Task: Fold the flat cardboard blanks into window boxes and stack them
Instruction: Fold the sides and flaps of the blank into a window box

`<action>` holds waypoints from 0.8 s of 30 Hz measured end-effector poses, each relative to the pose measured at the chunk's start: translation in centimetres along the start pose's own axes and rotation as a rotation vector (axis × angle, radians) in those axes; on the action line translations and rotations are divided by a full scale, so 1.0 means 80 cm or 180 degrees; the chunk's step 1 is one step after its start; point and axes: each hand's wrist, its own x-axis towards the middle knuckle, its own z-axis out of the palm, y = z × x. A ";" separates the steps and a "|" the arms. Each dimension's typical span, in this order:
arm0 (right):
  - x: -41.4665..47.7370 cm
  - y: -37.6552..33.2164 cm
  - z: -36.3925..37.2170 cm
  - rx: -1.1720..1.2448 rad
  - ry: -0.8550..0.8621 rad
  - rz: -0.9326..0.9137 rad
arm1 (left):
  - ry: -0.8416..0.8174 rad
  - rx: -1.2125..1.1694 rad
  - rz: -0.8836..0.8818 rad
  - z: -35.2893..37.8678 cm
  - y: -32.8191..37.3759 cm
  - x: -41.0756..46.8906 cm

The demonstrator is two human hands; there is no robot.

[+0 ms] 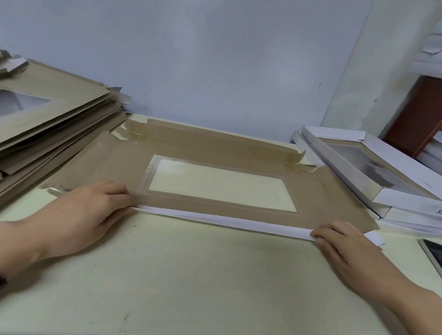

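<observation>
Soft even light, blurred warped edges.

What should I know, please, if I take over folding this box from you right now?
The left hand and right hand each pinch an end of the white near flap of the brown flat cardboard blank on the pale table.
A stack of flat blanks lies on the left; folded white window boxes stacked on the right.
Done: near flap started.
Left: remaining flaps, then stacking.
</observation>
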 end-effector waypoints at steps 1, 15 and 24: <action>0.003 -0.001 -0.001 0.0011 -0.0009 -0.0003 | -0.0047 0.0005 -0.0102 0.000 -0.001 0.002; 0.050 -0.002 0.005 0.0128 -0.0077 0.0314 | -0.0236 0.0008 -0.0754 0.013 -0.003 0.029; 0.059 0.000 0.022 -0.0059 0.0245 0.0359 | -0.0262 0.0052 -0.0733 0.026 -0.006 0.035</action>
